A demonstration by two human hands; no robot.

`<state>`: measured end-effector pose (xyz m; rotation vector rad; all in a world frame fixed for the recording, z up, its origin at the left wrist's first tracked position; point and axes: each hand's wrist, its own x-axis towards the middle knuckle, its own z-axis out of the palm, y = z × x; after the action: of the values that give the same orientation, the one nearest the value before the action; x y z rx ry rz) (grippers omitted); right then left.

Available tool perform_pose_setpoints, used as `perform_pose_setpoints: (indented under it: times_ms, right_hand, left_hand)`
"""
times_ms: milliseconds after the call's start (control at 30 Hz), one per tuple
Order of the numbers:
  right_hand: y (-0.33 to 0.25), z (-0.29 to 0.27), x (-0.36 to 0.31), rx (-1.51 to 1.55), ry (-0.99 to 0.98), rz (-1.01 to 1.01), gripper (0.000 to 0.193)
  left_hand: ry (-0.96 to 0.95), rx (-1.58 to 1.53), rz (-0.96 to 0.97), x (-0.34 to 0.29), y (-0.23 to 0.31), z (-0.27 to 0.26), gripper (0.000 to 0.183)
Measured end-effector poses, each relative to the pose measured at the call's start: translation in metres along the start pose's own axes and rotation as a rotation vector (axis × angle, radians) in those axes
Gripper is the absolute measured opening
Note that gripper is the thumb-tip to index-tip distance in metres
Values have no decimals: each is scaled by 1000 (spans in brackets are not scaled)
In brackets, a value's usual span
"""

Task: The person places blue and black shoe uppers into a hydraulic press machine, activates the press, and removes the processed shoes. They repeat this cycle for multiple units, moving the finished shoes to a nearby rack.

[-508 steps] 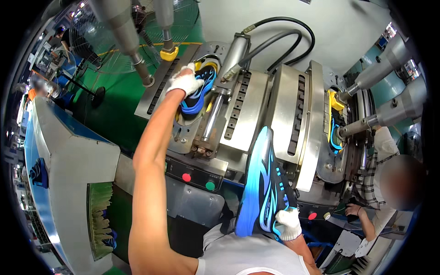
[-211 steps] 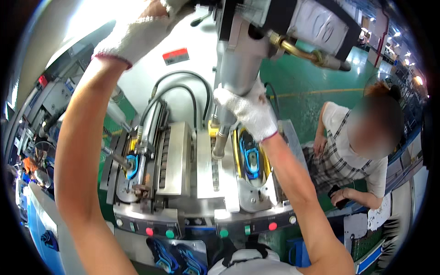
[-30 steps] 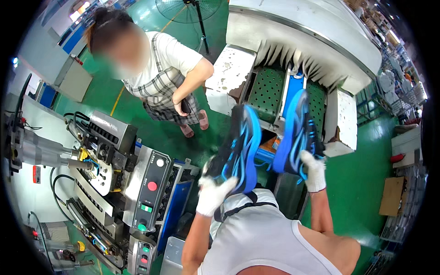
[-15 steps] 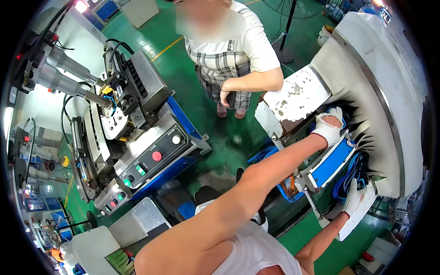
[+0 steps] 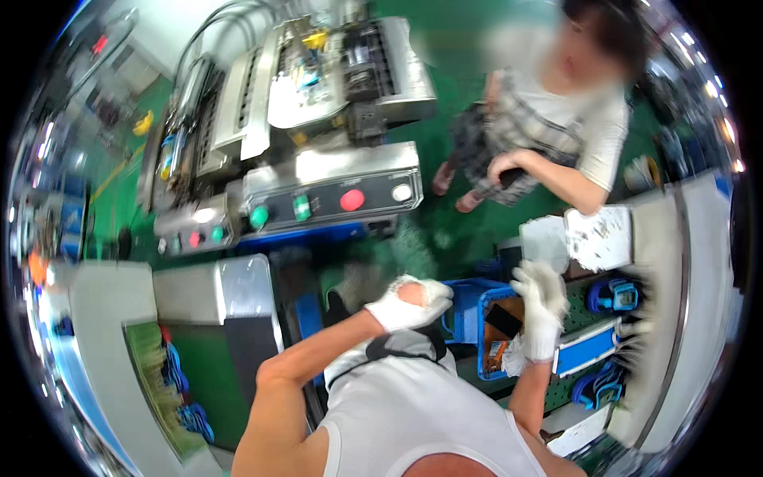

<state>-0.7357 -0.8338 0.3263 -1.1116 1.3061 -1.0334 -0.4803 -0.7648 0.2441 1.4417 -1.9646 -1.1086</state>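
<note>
Left hand and right hand are emptied as two blue-and-black shoes are laid down.
The left is held loosely beside a blue basket, the right opened by its far side; the shoes, gripped a second ago, are now parted by a blue strip on a green bed.

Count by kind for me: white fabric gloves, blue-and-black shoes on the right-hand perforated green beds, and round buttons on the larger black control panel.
White fabric gloves, on the left hand and right hand: 2
Blue-and-black shoes: 2
Round buttons, green, red and white: 3
Total: 7
</note>
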Motion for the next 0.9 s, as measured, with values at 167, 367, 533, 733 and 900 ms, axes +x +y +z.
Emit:
perform_pose_setpoints:
  times_ms: [167, 367, 533, 733, 900]
  right_hand:
    - [58, 168, -7, -128, -845, 144, 44]
    - [96, 294, -72, -305, -875, 159, 46]
    - [134, 366, -112, -709, -1022, 40, 49]
    - [110, 357, -110, -1165, -892, 12, 60]
    - [93, 315, -118, -1568, -538, 213, 61]
  left_hand:
    - [611, 27, -860, -253, -96, -38, 31]
    - [1142, -44, -1401, -485, -171, 17, 33]
    - [1656, -963, -873, -644, -294, 73, 22]
    - [936, 317, -1770, -824, -295, -27, 59]
    - [557, 458, -1985, -981, -338, -65, 81]
